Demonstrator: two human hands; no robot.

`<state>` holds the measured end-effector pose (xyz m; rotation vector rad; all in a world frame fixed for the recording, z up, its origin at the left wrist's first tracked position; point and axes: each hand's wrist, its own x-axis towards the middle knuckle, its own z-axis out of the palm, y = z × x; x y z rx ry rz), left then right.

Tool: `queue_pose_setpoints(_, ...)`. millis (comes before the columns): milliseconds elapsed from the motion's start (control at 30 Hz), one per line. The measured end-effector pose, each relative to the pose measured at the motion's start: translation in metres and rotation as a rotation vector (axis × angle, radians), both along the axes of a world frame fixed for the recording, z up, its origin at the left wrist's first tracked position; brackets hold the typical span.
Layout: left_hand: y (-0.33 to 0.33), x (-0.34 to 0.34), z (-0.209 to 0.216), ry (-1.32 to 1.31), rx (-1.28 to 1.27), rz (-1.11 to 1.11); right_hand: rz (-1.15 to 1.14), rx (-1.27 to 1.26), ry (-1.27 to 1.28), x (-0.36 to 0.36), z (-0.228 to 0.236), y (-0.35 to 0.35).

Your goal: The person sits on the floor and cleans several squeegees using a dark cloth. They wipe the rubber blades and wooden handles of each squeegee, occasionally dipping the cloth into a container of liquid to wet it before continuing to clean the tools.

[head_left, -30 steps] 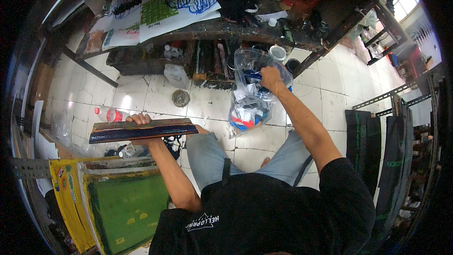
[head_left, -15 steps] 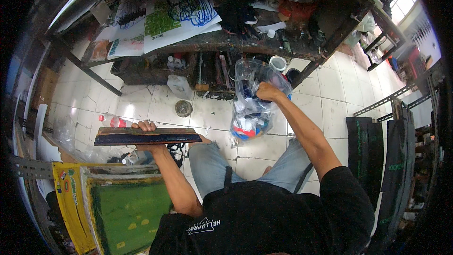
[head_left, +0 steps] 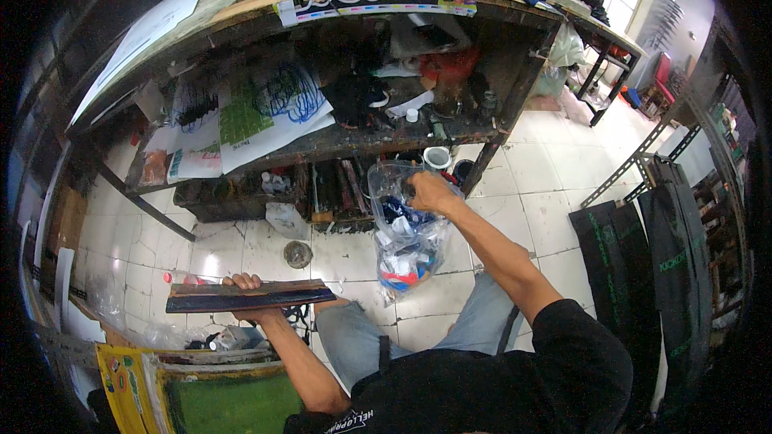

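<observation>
My left hand (head_left: pixel 244 281) is closed around a long squeegee (head_left: pixel 249 296) with a wooden grip and a dark, ink-stained edge; it lies almost level, held off the floor at the left. At the mouth of a clear plastic bag (head_left: pixel 414 241), my right hand (head_left: pixel 432 194) has its fingers curled down and closed. What they grip is partly hidden, and I cannot make it out. Inside the bag are crumpled dark, white, blue and red scraps. Right behind it stands a white tub (head_left: pixel 437 158).
A dark, cluttered shelf unit (head_left: pixel 386 133) stands ahead, with stained paper sheets (head_left: pixel 269 124) on it. A round tin (head_left: pixel 297 254) sits on the tiled floor. At lower left leans a green printing screen (head_left: pixel 233 403); black boards (head_left: pixel 615 273) stand at the right.
The view has tipped up, showing more of the tabletop. My right hand stays at the bag's mouth, its fingers now lower among the contents. The squeegee remains in my left hand, slightly tilted.
</observation>
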<state>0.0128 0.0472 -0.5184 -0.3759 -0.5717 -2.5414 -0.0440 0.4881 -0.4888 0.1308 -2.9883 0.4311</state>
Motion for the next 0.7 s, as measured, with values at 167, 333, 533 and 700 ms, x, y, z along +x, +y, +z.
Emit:
queue_pose_setpoints(167, 0.003, -0.003, 0.006, 0.092, -0.003, -0.061, 0.043, -0.169, 0.743, 0.03, 0.174, -0.001)
queue_pose_setpoints(333, 0.008, -0.009, 0.01, 0.203, 0.003, -0.143, -0.238, 0.044, 1.26, 0.0, 0.329, 0.051)
queue_pose_setpoints(533, 0.018, -0.017, 0.01, 0.246, 0.04, -0.227, -0.423, 0.321, 0.594, -0.065, 0.379, 0.095)
queue_pose_setpoints(700, 0.02, -0.02, 0.002, 0.203, 0.098, -0.242, -0.247, 0.273, 0.999, -0.085, 0.38, 0.11)
